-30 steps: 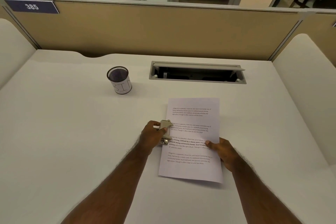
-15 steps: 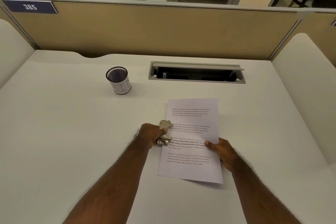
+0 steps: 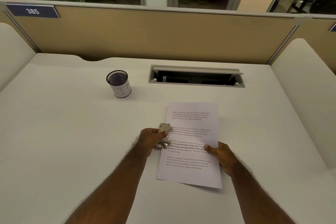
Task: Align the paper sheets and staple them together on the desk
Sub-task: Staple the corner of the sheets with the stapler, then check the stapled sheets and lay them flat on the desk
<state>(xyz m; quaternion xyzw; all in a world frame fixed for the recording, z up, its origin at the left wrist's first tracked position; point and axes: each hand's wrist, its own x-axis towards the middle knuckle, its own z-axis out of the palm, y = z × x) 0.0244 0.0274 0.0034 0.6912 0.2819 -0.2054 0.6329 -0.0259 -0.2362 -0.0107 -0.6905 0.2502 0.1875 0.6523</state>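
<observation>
White printed paper sheets lie stacked flat on the white desk, long side running away from me. A small metal stapler sits against the left edge of the sheets, about halfway up. My left hand is closed around the stapler, thumb on its top. My right hand rests on the right edge of the sheets, its thumb pressing on the top page and its fingers curled beside or under the edge.
A black mesh cup with a white label stands at the back left of the sheets. A cable hatch with its lid up is set into the desk behind the sheets. Beige partitions close off the back and sides.
My left hand has drawn slightly left along with the stapler, which stays at the paper's left edge. The right hand and the sheets have barely moved.
</observation>
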